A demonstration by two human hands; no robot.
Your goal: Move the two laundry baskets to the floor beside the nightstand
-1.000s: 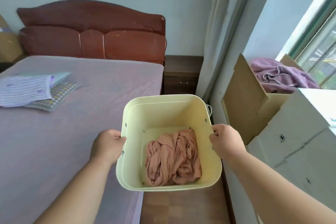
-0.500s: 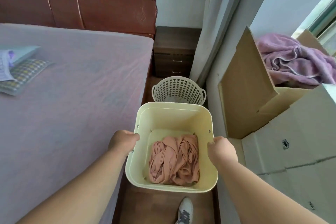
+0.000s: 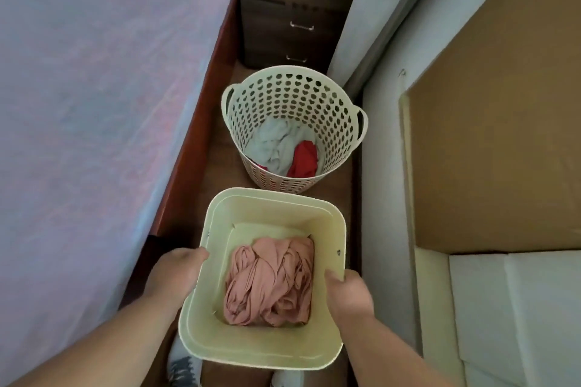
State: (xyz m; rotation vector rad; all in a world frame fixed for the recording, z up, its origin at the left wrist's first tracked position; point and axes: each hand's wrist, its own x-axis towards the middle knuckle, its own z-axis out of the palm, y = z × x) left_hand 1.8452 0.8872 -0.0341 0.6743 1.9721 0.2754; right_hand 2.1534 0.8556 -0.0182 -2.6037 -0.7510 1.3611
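Note:
I hold a pale yellow square laundry basket (image 3: 273, 207) low in the narrow aisle, with pink cloth (image 3: 270, 283) bunched in its bottom. My left hand (image 3: 176, 273) grips its left rim and my right hand (image 3: 347, 295) grips its right rim. Just beyond it a round white perforated basket (image 3: 333, 116) stands on the wooden floor, holding pale blue and red clothes. That round basket sits right in front of the dark brown nightstand (image 3: 283, 9).
The bed (image 3: 94, 104) with its lilac sheet and red-brown side rail borders the aisle on the left. A curtain (image 3: 367, 16), a wall and stacked cardboard and white boxes (image 3: 503, 135) close the right side. My shoes (image 3: 184, 367) show under the basket.
My view has tilted down and I have stepped forward. The yellow basket has come down from bed height into the aisle, close behind the round basket. Both hands keep their grip.

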